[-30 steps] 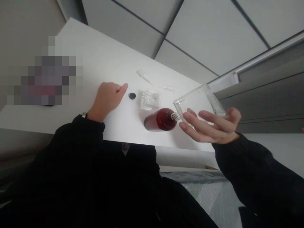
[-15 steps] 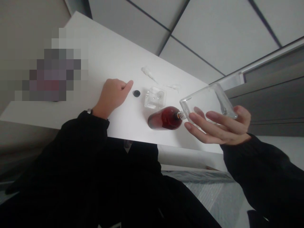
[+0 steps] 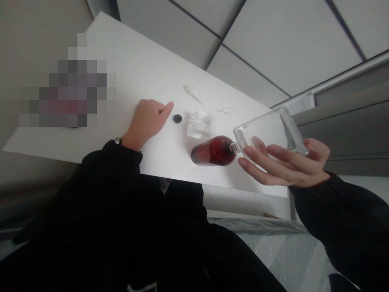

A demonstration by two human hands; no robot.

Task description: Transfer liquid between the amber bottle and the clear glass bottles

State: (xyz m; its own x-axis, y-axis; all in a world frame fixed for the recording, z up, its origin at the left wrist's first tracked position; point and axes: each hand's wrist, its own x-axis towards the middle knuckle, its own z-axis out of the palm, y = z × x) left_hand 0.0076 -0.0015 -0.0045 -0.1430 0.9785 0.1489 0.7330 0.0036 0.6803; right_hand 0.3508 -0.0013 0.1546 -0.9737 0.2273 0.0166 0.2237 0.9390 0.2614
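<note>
My right hand [image 3: 285, 166] is wrapped round a clear, square-sided glass bottle [image 3: 269, 129], held tilted above the table with its threaded neck down to the left. That neck meets the mouth of a red-brown bottle [image 3: 212, 152] standing on the table; whether liquid passes between them cannot be made out. On the tabletop lies my left hand [image 3: 150, 119], fingers curled in and thumb stuck out, with nothing visible in it. A small black cap [image 3: 177, 119] is just right of that thumb. Beyond the red-brown bottle sits a clear square glass container [image 3: 201, 125].
Two small clear plastic pieces, a thicker one [image 3: 194, 94] and a thinner one [image 3: 224, 110], lie toward the back of the white table [image 3: 146, 65]. A pixelated patch [image 3: 68, 91] hides something at the left. Grey panels [image 3: 273, 44] rise behind the table.
The whole view has shifted slightly, so everything appears a little farther right. Both hands keep their poses, and the clear bottle's neck stays at the red-brown bottle's mouth.
</note>
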